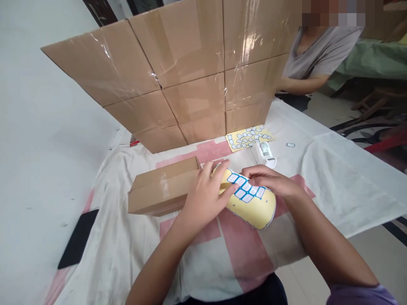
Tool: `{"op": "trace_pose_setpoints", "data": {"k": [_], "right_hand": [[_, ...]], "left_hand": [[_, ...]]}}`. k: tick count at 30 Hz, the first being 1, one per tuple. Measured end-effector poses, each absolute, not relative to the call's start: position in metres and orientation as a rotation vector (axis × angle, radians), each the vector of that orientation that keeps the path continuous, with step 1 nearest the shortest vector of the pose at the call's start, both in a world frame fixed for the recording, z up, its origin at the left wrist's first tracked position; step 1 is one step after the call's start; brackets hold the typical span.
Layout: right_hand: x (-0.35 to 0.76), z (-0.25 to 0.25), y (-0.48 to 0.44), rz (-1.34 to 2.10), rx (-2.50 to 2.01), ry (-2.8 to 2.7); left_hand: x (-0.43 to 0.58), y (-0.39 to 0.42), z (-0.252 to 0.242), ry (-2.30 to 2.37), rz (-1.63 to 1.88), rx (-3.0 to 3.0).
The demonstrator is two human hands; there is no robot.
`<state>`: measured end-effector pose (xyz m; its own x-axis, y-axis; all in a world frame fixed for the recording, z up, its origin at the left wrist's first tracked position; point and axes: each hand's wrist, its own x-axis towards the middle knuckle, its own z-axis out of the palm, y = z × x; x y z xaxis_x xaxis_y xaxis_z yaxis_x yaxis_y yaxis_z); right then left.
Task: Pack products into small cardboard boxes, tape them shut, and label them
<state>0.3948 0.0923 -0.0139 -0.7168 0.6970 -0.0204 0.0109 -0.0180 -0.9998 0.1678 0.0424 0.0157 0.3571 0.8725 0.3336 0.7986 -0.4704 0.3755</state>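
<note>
My left hand and my right hand both grip a curled yellow sticker sheet printed with blue-edged white labels. The left fingers pinch its near-left edge, and the right fingers press on its top by the labels. The sheet bends over the cloth in front of me. A long flat cardboard box lies just left of the sheet, partly under my left hand.
A wall of taped cardboard boxes stands behind. A second yellow label sheet, a small white device and one loose label lie on the white-and-pink cloth. Another person in grey sits at far right. A black object lies at left.
</note>
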Motion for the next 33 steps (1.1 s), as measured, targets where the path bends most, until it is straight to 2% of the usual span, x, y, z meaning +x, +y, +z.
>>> {"op": "trace_pose_setpoints", "data": {"k": [5, 11, 21, 26, 30, 33], "right_hand": [[0.38, -0.015, 0.084, 1.645, -0.699, -1.773], [0.369, -0.026, 0.084, 1.408, -0.764, -1.679], [0.362, -0.028, 0.073, 1.267, -0.591, -1.693], [0.361, -0.028, 0.072, 1.045, -0.581, -1.808], [0.36, -0.027, 0.068, 0.859, -0.649, -1.91], [0.358, -0.029, 0.07, 0.791, -0.747, -1.901]], "left_hand": [[0.164, 0.047, 0.017, 1.3, 0.766, 2.454], [0.17, 0.044, 0.005, 1.688, 1.207, 2.711], [0.18, 0.031, 0.009, 1.574, 1.027, 2.605], [0.179, 0.028, 0.012, 1.547, 0.937, 2.62], [0.179, 0.03, 0.014, 1.559, 0.884, 2.413], [0.176, 0.036, 0.014, 1.616, 0.988, 2.167]]}}
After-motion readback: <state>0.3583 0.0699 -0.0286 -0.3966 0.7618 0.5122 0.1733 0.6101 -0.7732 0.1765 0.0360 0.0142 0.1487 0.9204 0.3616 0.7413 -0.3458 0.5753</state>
